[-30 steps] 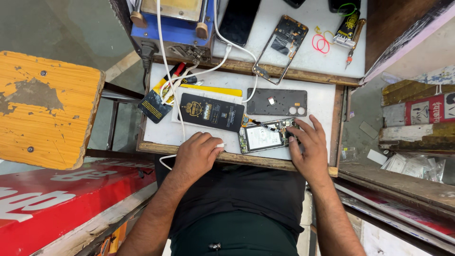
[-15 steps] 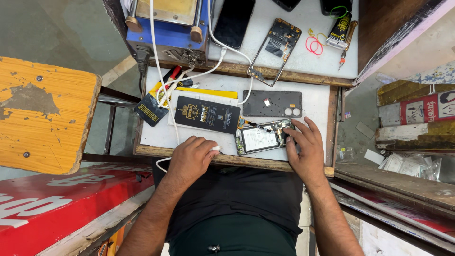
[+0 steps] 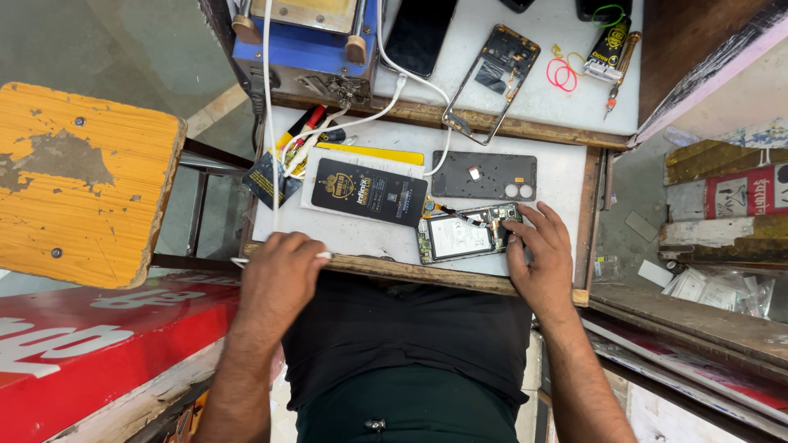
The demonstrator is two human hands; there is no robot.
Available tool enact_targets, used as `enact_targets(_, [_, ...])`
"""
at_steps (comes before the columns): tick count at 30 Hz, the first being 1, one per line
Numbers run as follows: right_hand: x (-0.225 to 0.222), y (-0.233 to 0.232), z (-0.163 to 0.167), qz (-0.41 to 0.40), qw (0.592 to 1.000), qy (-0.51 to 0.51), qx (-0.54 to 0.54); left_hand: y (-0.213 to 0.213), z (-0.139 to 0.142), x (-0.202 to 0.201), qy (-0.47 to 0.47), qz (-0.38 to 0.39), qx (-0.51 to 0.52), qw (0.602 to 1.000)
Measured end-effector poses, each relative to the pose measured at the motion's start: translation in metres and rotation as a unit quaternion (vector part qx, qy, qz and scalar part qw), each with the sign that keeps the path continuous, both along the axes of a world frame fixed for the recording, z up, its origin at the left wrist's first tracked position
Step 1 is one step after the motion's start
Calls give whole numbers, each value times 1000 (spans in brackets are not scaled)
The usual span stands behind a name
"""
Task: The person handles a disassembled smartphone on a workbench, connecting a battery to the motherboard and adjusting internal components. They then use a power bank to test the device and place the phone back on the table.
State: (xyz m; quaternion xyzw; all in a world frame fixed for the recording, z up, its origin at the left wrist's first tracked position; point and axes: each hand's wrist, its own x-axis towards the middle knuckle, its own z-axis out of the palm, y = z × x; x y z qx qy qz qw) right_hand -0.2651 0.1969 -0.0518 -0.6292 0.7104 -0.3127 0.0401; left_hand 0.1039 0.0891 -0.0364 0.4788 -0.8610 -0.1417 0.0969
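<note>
- White tabletop (image 3: 566,176) under both hands, with a wooden front edge.
- One right hand (image 3: 542,262), fingers spread a little, fingertips pressing on the right end of one opened phone (image 3: 464,236).
- Opened phone lying flat, back off, insides showing, just left of the right hand and touching it.
- One left hand (image 3: 279,275), curled loosely on the table's front edge, well apart from the phone; holding something or not, cannot tell.
- One thin white bit (image 3: 322,255) poking out by the left fingers, too small to tell.
- One black card with gold print (image 3: 369,191) between the two hands, a bit further out.
- One yellow strip (image 3: 369,153) just past that black card.
- One grey phone back cover (image 3: 484,175) with two round holes, just beyond the opened phone.
- One bare phone frame (image 3: 492,82) further out on a higher white shelf, past the right hand.
- One dark phone (image 3: 420,37) next to that frame.
- Two red rubber rings (image 3: 561,75) and one small screwdriver (image 3: 620,70) far out past the right hand.
- One blue machine (image 3: 308,49) far beyond the left hand, with white wires (image 3: 373,111) running down toward the table.
- One worn yellow wooden stool seat (image 3: 78,180) well to the left of the left hand.
- One red board (image 3: 90,344) down by the left arm.
</note>
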Motion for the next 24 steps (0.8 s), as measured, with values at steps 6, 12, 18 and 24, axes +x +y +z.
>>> enact_targets(6, [-3, 2, -6, -4, 1000, -7, 10, -3, 5, 19, -32, 51, 21, 998])
enact_targets(12, [-6, 4, -5, -17, 998, -52, -27, 1, 7, 14, -33, 34, 4, 999])
enact_targets(18, [-24, 8, -3, -56, 985, -144, -77, 2, 7, 10, -24, 31, -4, 999])
enact_targets(24, [-68, 31, 57, 4, 962, -197, -191, 1, 2, 8, -10, 33, -30, 999])
